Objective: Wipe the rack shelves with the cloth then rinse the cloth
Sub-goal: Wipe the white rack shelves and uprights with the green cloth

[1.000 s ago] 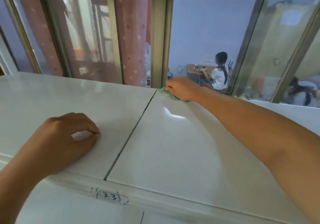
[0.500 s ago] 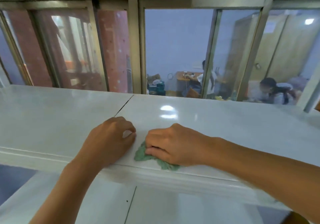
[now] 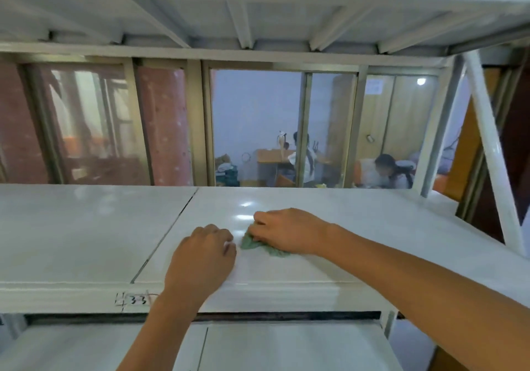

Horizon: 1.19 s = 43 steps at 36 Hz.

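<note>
Cloth [image 3: 259, 245] is pinned under clamped right hand [image 3: 286, 231] fingers for wiping pressure; left hand [image 3: 202, 258] (fingers curled together) braces on shelf [image 3: 86, 235].

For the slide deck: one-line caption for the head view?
Right hand presses a green cloth onto the white rack shelf while the left hand rests beside it.

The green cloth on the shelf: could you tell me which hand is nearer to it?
Right. The right hand presses on the green cloth. The left hand rests on the shelf just left of it, apart.
</note>
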Each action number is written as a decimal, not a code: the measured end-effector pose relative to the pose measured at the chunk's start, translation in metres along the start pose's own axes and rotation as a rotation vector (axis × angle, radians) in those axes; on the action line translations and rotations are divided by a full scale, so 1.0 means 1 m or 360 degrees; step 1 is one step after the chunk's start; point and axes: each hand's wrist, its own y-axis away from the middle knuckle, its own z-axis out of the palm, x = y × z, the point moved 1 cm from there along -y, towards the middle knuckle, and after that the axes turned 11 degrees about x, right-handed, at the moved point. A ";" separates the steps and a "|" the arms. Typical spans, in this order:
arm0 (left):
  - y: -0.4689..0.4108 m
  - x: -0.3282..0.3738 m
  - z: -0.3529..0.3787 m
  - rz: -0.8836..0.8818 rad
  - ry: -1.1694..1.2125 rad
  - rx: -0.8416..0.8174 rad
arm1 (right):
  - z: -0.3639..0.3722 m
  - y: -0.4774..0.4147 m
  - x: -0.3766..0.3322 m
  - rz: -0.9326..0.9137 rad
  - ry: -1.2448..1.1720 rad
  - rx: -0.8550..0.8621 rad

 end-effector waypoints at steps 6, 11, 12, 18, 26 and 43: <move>0.000 0.005 -0.002 0.0072 0.0043 0.0019 | 0.025 -0.016 0.038 0.0398 0.0226 -0.0047; 0.003 0.004 -0.001 0.0034 0.0056 0.0073 | 0.051 -0.023 0.073 0.0499 0.0293 -0.0244; 0.003 0.003 0.000 0.0037 0.0052 0.0113 | 0.057 -0.025 0.081 0.0537 0.0297 -0.0271; 0.001 0.003 0.003 -0.0065 -0.0011 0.0205 | 0.088 -0.037 0.122 0.0679 0.0197 -0.0380; 0.002 0.001 0.004 -0.0124 -0.0012 0.0333 | 0.088 -0.047 0.124 0.0781 0.0258 -0.0319; -0.001 0.011 0.000 -0.0007 -0.0016 0.0223 | -0.044 0.018 -0.002 0.1075 -0.0127 -0.0417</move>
